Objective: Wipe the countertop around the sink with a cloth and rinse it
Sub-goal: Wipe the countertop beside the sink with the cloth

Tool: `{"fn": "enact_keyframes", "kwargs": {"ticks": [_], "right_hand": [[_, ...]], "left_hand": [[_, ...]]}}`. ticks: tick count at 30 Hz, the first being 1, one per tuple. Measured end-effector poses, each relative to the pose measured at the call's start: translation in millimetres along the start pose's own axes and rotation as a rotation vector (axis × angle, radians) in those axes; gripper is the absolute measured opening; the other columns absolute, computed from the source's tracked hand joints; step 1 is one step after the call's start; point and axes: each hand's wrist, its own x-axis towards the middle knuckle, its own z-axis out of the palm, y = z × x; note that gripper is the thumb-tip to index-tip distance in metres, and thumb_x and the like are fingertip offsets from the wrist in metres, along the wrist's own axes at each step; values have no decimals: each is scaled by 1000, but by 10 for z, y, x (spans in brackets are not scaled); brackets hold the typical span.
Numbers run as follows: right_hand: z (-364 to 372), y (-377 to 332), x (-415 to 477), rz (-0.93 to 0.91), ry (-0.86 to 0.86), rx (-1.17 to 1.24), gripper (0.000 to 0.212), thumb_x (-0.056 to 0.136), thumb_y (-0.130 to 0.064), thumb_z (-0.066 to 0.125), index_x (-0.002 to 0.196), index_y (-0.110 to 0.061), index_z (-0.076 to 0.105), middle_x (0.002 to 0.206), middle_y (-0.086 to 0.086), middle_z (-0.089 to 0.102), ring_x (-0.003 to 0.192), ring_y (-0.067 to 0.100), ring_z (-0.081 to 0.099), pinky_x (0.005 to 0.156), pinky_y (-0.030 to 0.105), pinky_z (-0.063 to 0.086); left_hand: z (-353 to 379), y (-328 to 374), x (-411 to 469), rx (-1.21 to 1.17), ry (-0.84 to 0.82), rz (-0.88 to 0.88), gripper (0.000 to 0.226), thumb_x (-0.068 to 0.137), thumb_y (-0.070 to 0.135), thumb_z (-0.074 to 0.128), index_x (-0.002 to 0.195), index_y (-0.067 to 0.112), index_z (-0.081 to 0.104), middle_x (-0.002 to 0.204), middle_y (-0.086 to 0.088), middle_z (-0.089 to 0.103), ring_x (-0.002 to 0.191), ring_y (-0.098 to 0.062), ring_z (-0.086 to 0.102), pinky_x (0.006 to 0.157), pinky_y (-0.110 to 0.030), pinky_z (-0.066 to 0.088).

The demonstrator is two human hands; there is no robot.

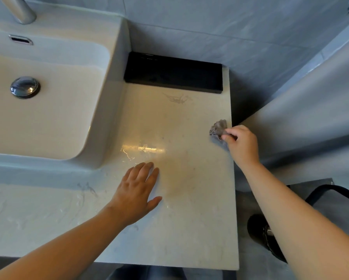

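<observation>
A pale marbled countertop [189, 209] runs right of a white rectangular sink [48, 122] with a chrome drain plug [25, 86]. My right hand [242, 144] grips a crumpled grey cloth [218, 127] at the counter's right edge, the cloth touching the surface. My left hand [137, 193] lies flat on the counter with straight fingers, just right of the sink's front corner. Wet streaks glisten near the sink corner and along the front left of the counter.
A black rectangular tray [173, 72] stands at the back of the counter against the grey tiled wall. The base of a chrome tap [20, 11] rises behind the sink. Right of the counter lies the floor, with a black-rimmed bin [321, 190] and a dark shoe [258, 229].
</observation>
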Motion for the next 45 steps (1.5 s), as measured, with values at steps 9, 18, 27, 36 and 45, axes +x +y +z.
{"fn": "enact_keyframes", "kwargs": {"ticks": [9,18,27,36,45], "right_hand": [[213,96,-513,29,55,-11,23,87,-12,65,109,-7,69,107,6,65,101,22,56,80,24,42],[256,103,-1284,89,67,-58,20,83,-13,68,103,-11,72,103,3,67,94,25,58,80,48,50],[241,-29,-1762,105,16,-53,18,83,-13,68,101,-13,72,98,-2,64,89,18,59,81,46,51],[-25,-272,-1312,20,28,78,17,85,-8,64,100,-13,69,97,-6,56,92,12,53,76,7,36],[281,-123,-348,-9,-9,-84,19,86,-19,66,105,-14,67,102,6,60,96,26,56,82,42,49]], "left_hand": [[35,-27,-21,21,-17,17,82,83,71,29,138,12,44,142,-13,45,127,-35,45,105,-47,29],[35,-32,-12,45,-56,7,94,74,79,30,138,11,45,141,-14,46,126,-36,46,103,-50,35],[30,-16,-29,53,-30,47,96,79,77,30,151,16,10,158,-9,10,144,-31,9,116,-42,5],[5,32,-25,-12,-29,11,96,81,73,36,151,16,4,159,-9,4,145,-30,2,116,-40,1],[36,37,-35,15,-13,-12,95,79,75,35,150,14,20,156,-10,19,144,-30,15,115,-42,6]]}}
